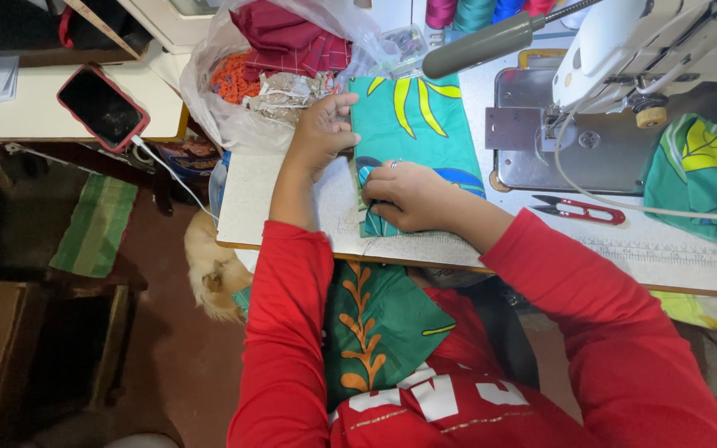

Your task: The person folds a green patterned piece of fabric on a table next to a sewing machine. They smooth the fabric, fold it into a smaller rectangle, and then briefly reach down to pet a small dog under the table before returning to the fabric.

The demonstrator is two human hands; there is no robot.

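From the head view I look down on a bench [292,207] with a sewing machine [624,50] at its right. My left hand [321,129] lies flat and spread on the far edge of a green cloth [412,124] printed with yellow leaf shapes, pressing it down and gripping nothing. My right hand [412,195] is curled over the cloth's near edge, fingers [375,192] pinched on a fold there.

The cloth lies on the bench just left of the machine's metal plate [591,149], not under the needle, so I judge the folding under way and any stitching on this piece yet to come. More of the same cloth hangs in my lap [375,323], and a bunched piece [707,174] sits at the right of the machine.

Red snips [582,211] lie near my right forearm. A plastic bag [275,75] of scraps stands beside my left hand, and a phone [103,106] rests well apart at the left.

The fold itself is hidden under my right hand. The needle is hard to make out, and the machine's top is cut off.
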